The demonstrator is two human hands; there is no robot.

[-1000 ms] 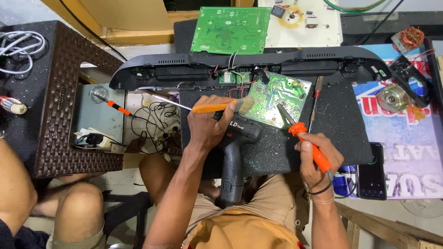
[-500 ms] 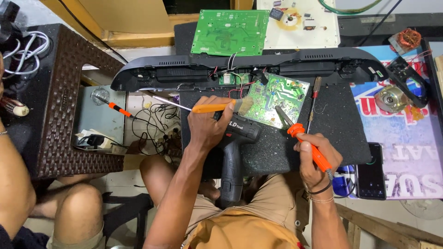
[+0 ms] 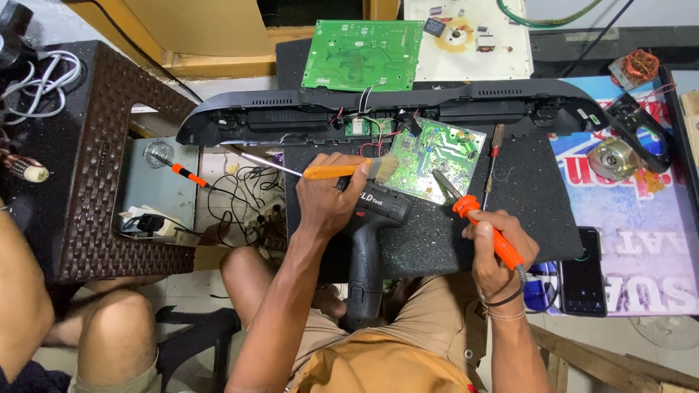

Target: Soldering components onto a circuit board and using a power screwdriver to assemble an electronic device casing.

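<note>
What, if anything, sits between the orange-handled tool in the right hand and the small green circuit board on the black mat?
Nothing visible does. The right hand holds the orange-handled tool with its metal tip already at the lower edge of the small green circuit board. The left hand works a brush at the board's left edge, off that line.

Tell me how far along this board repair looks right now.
Done: the long black housing lies open, with the small green circuit board out on the black mat, wires attached. In hand: the left hand holds a yellow-handled brush to the board's edge; the right hand aims an orange soldering iron at it. Left: apparently closing the housing.
</note>
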